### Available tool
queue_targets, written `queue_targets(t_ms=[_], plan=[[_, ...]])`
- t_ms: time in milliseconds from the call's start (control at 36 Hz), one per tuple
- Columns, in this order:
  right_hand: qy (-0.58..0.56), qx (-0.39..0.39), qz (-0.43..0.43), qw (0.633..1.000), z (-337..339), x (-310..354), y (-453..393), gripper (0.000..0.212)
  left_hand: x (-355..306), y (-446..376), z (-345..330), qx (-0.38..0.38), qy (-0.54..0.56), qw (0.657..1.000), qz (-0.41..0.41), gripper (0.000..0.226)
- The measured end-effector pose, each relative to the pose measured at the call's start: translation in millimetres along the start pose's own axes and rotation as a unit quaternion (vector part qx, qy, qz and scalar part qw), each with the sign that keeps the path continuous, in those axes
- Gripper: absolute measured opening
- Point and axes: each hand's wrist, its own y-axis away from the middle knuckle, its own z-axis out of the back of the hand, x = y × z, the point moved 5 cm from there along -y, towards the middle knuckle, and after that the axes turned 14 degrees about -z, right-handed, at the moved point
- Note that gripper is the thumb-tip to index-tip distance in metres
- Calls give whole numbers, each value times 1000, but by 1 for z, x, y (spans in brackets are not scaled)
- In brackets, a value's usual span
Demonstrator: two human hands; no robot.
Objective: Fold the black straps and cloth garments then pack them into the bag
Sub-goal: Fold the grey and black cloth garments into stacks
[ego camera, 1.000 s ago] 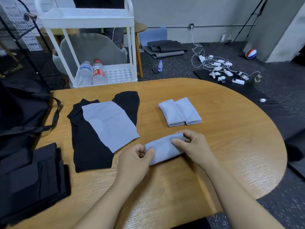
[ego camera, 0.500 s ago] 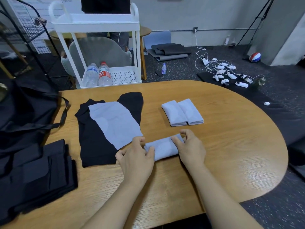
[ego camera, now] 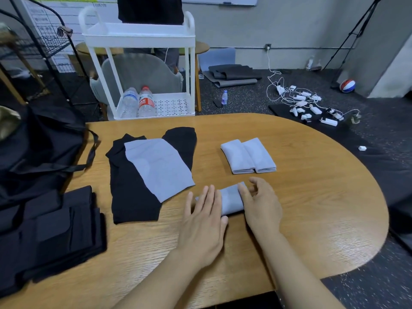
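Wooden table (ego camera: 312,197). Black bag (ego camera: 40,152), slumped at far left edge. Stacked black straps (ego camera: 51,230), near left. Black garment (ego camera: 131,186) under flat grey cloth (ego camera: 160,168), centre. Folded grey cloth (ego camera: 230,198), front centre: left hand (ego camera: 204,221) pressing flat, fingers straight; right hand (ego camera: 260,204) touching its right end, fingers loosely curled, grasping nothing.

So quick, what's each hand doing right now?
Left hand: open, fingers flat on the folded grey cloth.
Right hand: open, fingers loosely curled against it.
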Motion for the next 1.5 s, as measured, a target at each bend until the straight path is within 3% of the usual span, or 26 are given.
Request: queue_targets(t_ms=[111, 167, 250, 417, 556, 694, 917, 1028, 1139, 1278, 1417, 1500], plan=[[60, -73, 247, 964, 10, 9, 23, 40, -4, 1, 5, -10, -8, 1000, -9, 64], [124, -51, 362, 923, 1, 6, 35, 45, -7, -1, 7, -15, -10, 1000, -17, 63], [207, 12, 416, 885, -14, 0, 39, 52, -8, -3, 3, -6, -12, 1000, -17, 58], [276, 116, 355, 886, -29, -5, 21, 60, 6, -9, -8, 27, 13, 1000, 2, 62], [237, 183, 302, 905, -33, -6, 7, 92, 19, -11, -15, 47, 56, 997, 25, 69], [211, 187, 267, 922, -34, -8, 8, 89, 20, -9, -17, 52, 69, 996, 26, 75], [216, 169, 243, 930, -29, -9, 19, 95, 28, 0, -11, 96, 72, 991, 64, 108], [209, 142, 222, 942, -26, -13, 33, 99, 30, 6, -7, 119, 85, 988, 44, 112], [210, 139, 208, 945, -17, -10, 46, 109, 38, 6, 3, 131, 117, 984, 40, 98], [142, 108, 183, 967, 6, -7, 45, 77, 49, 7, 16, 12, 161, 986, 45, 45], [99, 50, 161, 981, 18, -9, 33, 38, 45, 14, 24, -42, 165, 979, 116, 33], [113, 55, 157, 979, 19, -7, 26, 32, 42, 15, 26, -47, 159, 971, 171, 37]])
